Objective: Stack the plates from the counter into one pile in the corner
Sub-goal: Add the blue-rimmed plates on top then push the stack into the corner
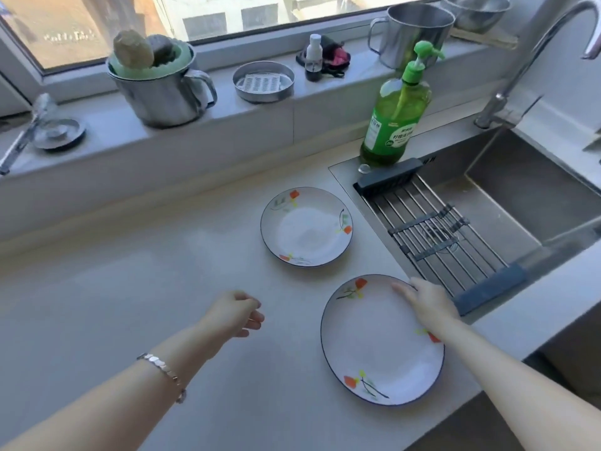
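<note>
Two white plates with a dark rim and orange flowers lie flat on the beige counter. The far plate [305, 226] sits beside the sink's left edge. The near plate [380, 340] lies closer to me, by the counter's front edge. My right hand [426, 302] rests on the near plate's far right rim, fingers over the edge. My left hand [235, 312] hovers over bare counter to the left of the near plate, fingers loosely curled with nothing in them. A bracelet is on my left wrist.
A steel sink [507, 203] with a roll-up drying rack [435, 232] is at the right. A green soap bottle [395, 115] stands at the sink's back corner. The windowsill holds a steel mug [162, 92], a round tin [263, 81] and other small items.
</note>
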Available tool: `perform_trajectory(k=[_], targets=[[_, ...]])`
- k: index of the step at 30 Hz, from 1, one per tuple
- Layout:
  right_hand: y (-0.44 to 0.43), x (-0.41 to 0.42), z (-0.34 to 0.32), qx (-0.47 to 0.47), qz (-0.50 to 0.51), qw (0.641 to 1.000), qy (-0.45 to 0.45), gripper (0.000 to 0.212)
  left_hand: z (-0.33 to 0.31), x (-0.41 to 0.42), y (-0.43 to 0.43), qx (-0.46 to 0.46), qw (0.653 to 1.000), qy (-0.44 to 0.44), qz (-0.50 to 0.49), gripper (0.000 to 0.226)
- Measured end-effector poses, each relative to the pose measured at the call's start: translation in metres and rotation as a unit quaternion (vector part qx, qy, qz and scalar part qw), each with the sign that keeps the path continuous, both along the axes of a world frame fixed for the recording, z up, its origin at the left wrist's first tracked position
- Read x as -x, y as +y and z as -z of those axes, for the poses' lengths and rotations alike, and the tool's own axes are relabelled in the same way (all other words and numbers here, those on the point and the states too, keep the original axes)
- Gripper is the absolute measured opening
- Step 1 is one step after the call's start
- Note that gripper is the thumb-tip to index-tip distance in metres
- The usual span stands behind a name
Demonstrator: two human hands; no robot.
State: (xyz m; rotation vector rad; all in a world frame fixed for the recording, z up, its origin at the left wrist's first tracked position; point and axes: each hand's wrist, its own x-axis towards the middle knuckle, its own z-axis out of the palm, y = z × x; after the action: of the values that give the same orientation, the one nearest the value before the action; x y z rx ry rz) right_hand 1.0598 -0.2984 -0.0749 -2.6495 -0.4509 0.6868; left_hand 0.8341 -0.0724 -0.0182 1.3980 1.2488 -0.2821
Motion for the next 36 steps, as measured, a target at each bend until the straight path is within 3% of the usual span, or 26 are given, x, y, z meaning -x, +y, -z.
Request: perform_trajectory(k=[3, 7, 17, 22, 27, 32, 36], targets=[[0.010, -0.009, -0.015, -0.108, 0.046, 0.993, -0.016, 0.047, 0.011, -0.033, 0.012, 0.038, 0.996, -0.004, -0.080, 0.014], [0.027, -0.025, -0.020, -0.212, 0.159, 0.964, -0.003, 0.042, 0.028, -0.081, 0.029, 0.107, 0.971, -0.062, -0.207, 0.039], [0.050, -0.008, -0.016, -0.304, 0.355, 0.878, 0.106, 0.031, 0.043, -0.108, 0.032, 0.008, 0.979, -0.062, -0.193, 0.033], [0.069, 0.019, -0.031, -0.319, 0.341, 0.871, 0.154, 0.030, 0.010, -0.047, 0.040, -0.045, 0.965, -0.067, -0.251, 0.022], [0.112, 0.074, -0.055, -0.319, 0.247, 0.887, 0.226, 0.034, -0.037, 0.081, 0.059, -0.175, 0.952, -0.063, -0.243, 0.027], [0.171, 0.158, -0.071, -0.303, 0.145, 0.899, 0.281, 0.056, -0.078, 0.217, 0.069, -0.258, 0.919, -0.025, -0.297, 0.021], [0.216, 0.240, -0.091, -0.297, 0.065, 0.897, 0.320, 0.046, -0.106, 0.321, 0.064, -0.300, 0.878, -0.004, -0.374, 0.019]])
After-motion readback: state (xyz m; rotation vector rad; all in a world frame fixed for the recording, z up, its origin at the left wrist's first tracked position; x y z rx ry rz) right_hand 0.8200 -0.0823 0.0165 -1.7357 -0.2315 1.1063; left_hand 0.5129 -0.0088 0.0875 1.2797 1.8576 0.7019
